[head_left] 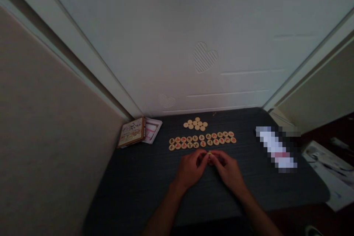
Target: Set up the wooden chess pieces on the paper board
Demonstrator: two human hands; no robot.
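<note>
between the left hand (190, 169) and the right hand (228, 168): a small round piece (210, 153), pinched

at the meeting point of both sets of fingertips, pale along the visible edge and mostly covered; cannot tell from this view whether single or stacked, nor which face up. state of the grip: clamped on the piece from both sides, thumb and fingers together on each hand, low over the dark tabletop (138, 180); contact with the surface uncertain.

just beyond the grip, two rows of engraved discs (203, 143), marked in red and in dark characters. farther beyond and slightly left of the grip, a loose cluster of plain-faced discs (195, 123). well to the left of the grip, a flat patterned box (131, 131), partly over a white booklet (152, 130). well to the right of the grip, a pale pixelated object (276, 147), too obscured for naming.

handling, judged by eye: probably light, stiff and hard to crush, hence in need of little force. possibly smooth enough to slip or skid under an off-centre squeeze. apparently not fragile, apart from some chance of a chipped rim after a fall. best hold: at opposite points of the rim, between the pads of thumb and forefinger, with the flat faces left free.
</note>
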